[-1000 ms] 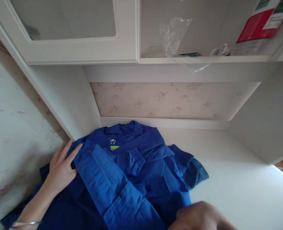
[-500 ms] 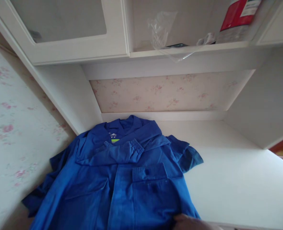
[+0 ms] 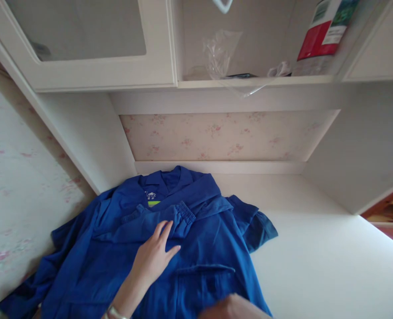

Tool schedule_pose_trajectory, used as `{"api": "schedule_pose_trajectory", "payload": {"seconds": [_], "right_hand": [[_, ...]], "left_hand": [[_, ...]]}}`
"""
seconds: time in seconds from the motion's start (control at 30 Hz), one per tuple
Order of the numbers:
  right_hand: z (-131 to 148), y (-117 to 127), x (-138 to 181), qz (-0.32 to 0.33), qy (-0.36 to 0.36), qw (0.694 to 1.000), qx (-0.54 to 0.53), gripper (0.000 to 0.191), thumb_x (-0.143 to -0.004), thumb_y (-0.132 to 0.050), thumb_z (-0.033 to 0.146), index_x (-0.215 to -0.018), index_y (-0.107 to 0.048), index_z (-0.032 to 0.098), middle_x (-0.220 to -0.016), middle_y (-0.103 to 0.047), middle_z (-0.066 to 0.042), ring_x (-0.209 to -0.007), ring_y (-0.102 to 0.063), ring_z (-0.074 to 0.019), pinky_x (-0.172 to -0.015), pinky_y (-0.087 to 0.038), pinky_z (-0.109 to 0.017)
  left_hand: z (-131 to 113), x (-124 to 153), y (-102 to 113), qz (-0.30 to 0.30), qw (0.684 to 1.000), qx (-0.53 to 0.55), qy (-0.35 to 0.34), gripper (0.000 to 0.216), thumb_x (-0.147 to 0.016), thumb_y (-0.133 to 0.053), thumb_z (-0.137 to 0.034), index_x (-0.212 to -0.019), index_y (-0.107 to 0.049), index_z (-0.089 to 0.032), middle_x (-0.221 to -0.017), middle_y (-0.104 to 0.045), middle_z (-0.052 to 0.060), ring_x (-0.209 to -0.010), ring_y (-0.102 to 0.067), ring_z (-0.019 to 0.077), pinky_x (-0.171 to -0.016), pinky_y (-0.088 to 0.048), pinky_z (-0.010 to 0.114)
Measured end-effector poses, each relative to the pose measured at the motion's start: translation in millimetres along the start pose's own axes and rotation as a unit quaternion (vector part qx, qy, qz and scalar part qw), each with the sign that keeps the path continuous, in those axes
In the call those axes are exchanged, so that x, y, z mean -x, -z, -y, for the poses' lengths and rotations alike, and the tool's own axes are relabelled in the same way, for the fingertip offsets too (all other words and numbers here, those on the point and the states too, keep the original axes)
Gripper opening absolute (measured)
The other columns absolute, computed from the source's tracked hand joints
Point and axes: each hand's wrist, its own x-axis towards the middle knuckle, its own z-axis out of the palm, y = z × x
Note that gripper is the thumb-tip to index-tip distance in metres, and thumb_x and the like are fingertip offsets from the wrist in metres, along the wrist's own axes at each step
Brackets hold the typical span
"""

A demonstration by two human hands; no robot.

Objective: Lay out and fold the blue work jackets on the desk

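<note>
Pressing our left hand [image 3: 155, 257], fingers spread flat, on a blue work jacket [image 3: 123, 261] lying across the white table [image 3: 316, 257]. Our right hand [image 3: 233, 309] is barely showing at its hem, grip unclear. We are judging the cloth soft, light, floppy; best gathered at folds or hem.

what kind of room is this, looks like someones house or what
Most likely a room in a home, perhaps a bedroom with a built-in desk nook. Pink floral wallpaper backs a white countertop under white wall cabinets, and the left hand lies flat on a blue work jacket spread there.
</note>
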Motion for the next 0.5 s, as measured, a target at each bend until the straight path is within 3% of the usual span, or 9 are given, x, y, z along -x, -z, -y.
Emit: {"api": "schedule_pose_trajectory", "payload": {"seconds": [0.1, 0.17, 0.27, 0.37, 0.43, 0.5], "right_hand": [[-11.9, 43.8, -54.7, -0.161, -0.123, 0.978, -0.054, 0.033, -0.092, -0.054, 0.026, -0.125, -0.056, 0.032, -0.119, -0.067, 0.001, -0.082, -0.067, -0.0136, -0.077, -0.054, -0.025], [-31.7, 63.4, -91.6, -0.215, -0.184, 0.959, -0.007, 0.042, -0.092, -0.053, 0.026, -0.133, -0.05, 0.027, -0.135, -0.056, -0.005, -0.08, -0.068, -0.0152, -0.078, -0.055, -0.03], [-66.4, 70.8, -134.4, -0.153, -0.178, 0.969, 0.08, 0.06, -0.086, -0.064, 0.031, -0.141, -0.044, 0.026, -0.143, -0.049, -0.009, -0.097, -0.068, -0.0247, -0.083, -0.054, -0.037], [-87.9, 62.9, -156.3, -0.106, -0.138, 0.981, 0.089, 0.065, -0.077, -0.075, 0.038, -0.137, -0.051, 0.031, -0.132, -0.058, -0.006, -0.107, -0.064, -0.0305, -0.084, -0.053, -0.038], [-92.1, 58.6, -161.8, -0.096, -0.123, 0.984, 0.086, 0.057, -0.075, -0.078, 0.038, -0.129, -0.058, 0.032, -0.123, -0.062, -0.005, -0.106, -0.064, -0.03, -0.082, -0.052, -0.036], [-91.1, 58.6, -162.9, -0.11, -0.123, 0.983, 0.078, 0.032, -0.082, -0.071, 0.037, -0.112, -0.067, 0.029, -0.111, -0.065, -0.005, -0.099, -0.065, -0.0277, -0.079, -0.052, -0.034]], "left_hand": [[0.4, -26.3, -26.2, 0.018, 0.999, -0.042, 0.001, 0.039, -0.094, -0.045, -0.023, -0.131, -0.054, -0.016, -0.132, -0.057, 0.014, -0.094, -0.072, 0.0266, -0.077, -0.06, 0.037], [4.1, -27.7, -33.8, 0.025, 0.999, -0.04, -0.014, 0.038, -0.094, -0.039, -0.014, -0.127, -0.058, -0.017, -0.127, -0.061, 0.013, -0.088, -0.073, 0.0242, -0.074, -0.06, 0.035], [15.1, -19.0, -31.7, 0.026, 0.999, -0.008, -0.035, 0.042, -0.094, -0.033, -0.012, -0.126, -0.058, -0.023, -0.124, -0.062, 0.009, -0.09, -0.072, 0.021, -0.076, -0.059, 0.031], [42.9, -8.7, -17.9, -0.006, 0.995, 0.096, -0.014, 0.037, -0.095, -0.032, -0.019, -0.115, -0.062, -0.031, -0.113, -0.064, 0.005, -0.087, -0.072, 0.0194, -0.073, -0.059, 0.029], [76.1, 0.0, -0.1, -0.066, 0.984, 0.161, 0.038, 0.03, -0.095, -0.035, -0.027, -0.107, -0.062, -0.031, -0.106, -0.063, 0.004, -0.078, -0.072, 0.0187, -0.07, -0.06, 0.028], [118.2, 12.3, 25.4, -0.16, 0.969, 0.15, 0.116, 0.025, -0.095, -0.039, -0.035, -0.105, -0.061, -0.027, -0.102, -0.063, 0.003, -0.072, -0.071, 0.0186, -0.068, -0.061, 0.03]]}}
